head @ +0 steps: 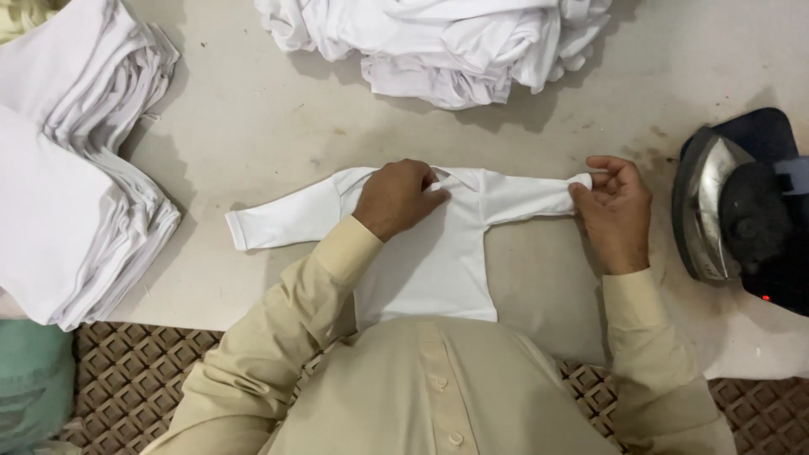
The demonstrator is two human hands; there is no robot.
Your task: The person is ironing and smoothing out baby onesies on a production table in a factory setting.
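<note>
Shirt: a small white shirt [434,261] with long sleeves lies flat on the table [253,126], right in front of the person, with its sleeves stretched out to both sides.
Left hand: the left hand [396,198] is curled and presses down on the shirt near the collar. It pins the cloth but does not grab it.
Right hand: the right hand [613,211] pinches the end of the sleeve [580,181] between thumb and fingers and holds it out straight.
How the shirt feels: it looks soft, thin and light. It would bend and wrinkle easily, and it should not break.
Where to hold: the sleeve ends and the shoulders look like good spots to grip.
Iron: an iron [716,211] rests on its side just to the right of the right hand. It may be hot.
Piles: folded white clothes [59,211] sit at the left, and a loose heap of white clothes [447,42] sits at the top.
</note>
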